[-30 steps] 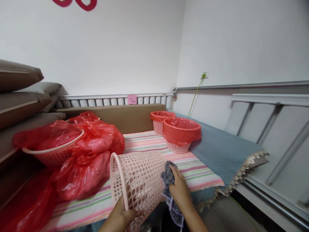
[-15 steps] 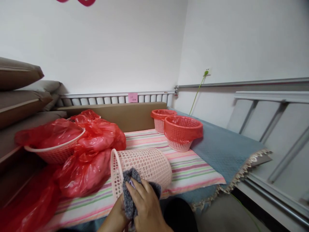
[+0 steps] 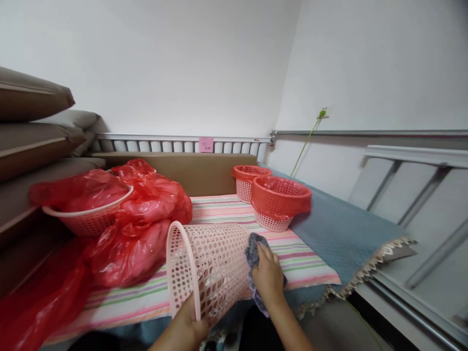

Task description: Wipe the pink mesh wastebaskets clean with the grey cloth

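A pale pink plastic basket (image 3: 223, 253) with a lattice wall lies on its side, its mouth facing left. My left hand (image 3: 188, 324) grips the rim at the lower edge, with some fingers hidden inside the mouth. In my right hand (image 3: 268, 273) a grey fluffy cloth (image 3: 254, 251) is bunched up and pressed against the basket's base end at the right. Part of the cloth hangs below the hand. Beneath the basket spreads a striped cloth (image 3: 226, 207) in white, pink, green and purple.
Two pink baskets lined with red bags, one nearer (image 3: 280, 202) and one farther (image 3: 244, 183), stand at the back right. Red plastic bags (image 3: 161, 200) and another lined basket (image 3: 91, 214) crowd the left beside stacked cushions (image 3: 32, 131). A blue cover (image 3: 340, 219) extends right towards a white radiator (image 3: 413, 190).
My right hand has moved the grey cloth rightwards from near the rim to the basket's base. My left hand now grips the rim, and the basket's mouth has turned towards me.
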`<state>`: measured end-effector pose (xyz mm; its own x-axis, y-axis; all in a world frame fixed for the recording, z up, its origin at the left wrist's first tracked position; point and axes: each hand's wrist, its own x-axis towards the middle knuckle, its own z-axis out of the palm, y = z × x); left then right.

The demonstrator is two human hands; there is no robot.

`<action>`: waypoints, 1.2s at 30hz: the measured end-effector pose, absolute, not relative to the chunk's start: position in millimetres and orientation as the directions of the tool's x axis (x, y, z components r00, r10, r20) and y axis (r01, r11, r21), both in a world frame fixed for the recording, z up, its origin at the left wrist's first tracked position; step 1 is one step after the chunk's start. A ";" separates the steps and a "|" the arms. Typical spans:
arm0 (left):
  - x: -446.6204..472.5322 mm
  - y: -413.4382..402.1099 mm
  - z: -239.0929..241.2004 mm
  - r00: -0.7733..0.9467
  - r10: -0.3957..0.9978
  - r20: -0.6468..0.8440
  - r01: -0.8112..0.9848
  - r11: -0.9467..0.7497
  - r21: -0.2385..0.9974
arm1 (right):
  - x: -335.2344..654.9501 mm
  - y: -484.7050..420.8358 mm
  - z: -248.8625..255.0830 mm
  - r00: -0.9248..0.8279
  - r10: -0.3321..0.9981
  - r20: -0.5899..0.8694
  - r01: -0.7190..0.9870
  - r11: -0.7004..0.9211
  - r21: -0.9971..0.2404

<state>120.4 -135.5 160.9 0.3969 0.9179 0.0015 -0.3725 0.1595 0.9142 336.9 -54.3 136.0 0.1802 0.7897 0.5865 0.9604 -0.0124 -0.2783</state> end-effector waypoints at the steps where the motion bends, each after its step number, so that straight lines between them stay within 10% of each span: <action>1: 121.3 -136.1 162.6 0.401 0.916 0.010 -0.366 0.150 0.918 | 337.9 -52.8 136.6 0.207 0.790 0.576 0.953 -0.030 -0.301; 13: 114.7 -128.8 183.4 0.186 0.982 -0.010 -0.196 0.047 0.979 | 222.0 -115.5 206.1 -0.288 0.773 0.565 0.702 0.572 -0.424; 36: 92.9 -126.7 189.7 0.160 0.986 -0.046 -0.306 0.094 0.948 | 216.3 -121.9 183.0 -0.321 0.701 0.637 0.724 0.615 -0.311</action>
